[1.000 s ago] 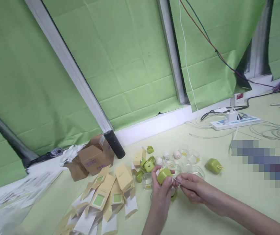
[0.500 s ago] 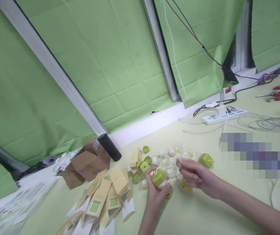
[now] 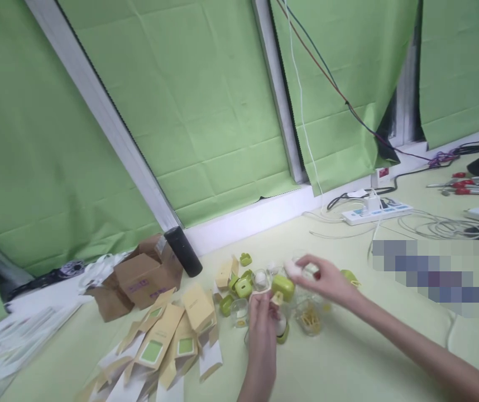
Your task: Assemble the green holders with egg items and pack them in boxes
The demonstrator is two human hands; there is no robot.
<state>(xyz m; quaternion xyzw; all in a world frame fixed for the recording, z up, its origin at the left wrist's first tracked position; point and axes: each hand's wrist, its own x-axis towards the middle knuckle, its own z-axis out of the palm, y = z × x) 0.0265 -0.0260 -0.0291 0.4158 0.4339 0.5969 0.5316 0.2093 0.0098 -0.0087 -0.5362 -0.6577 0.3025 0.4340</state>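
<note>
My left hand [image 3: 263, 315] is closed, its back turned up, at a small rounded green case [image 3: 283, 287] with a yellowish strap piece by my fingertips. Fingers of my right hand [image 3: 325, 279] pinch a small whitish-pink piece [image 3: 293, 270], blurred, just beyond the case. Under and around both hands stand small clear cups; one clear cup [image 3: 309, 318] holds yellowish strips. A second green case [image 3: 243, 287] with a hole lies left of my left hand. Behind my right wrist, another green case [image 3: 350, 277] is partly hidden.
Opened, flattened tan cartons [image 3: 168, 335] pile up at the left. Behind them are a brown cardboard box [image 3: 143, 279] and a black cylinder [image 3: 183, 251]. A white power strip [image 3: 377, 212] with cables and red-handled tools [image 3: 478, 184] lie at the right rear.
My left hand has turned so its back faces up, and the green case now sits beyond my fingers. My right hand has moved up, with a whitish-pink piece now in it. The view has shifted slightly.
</note>
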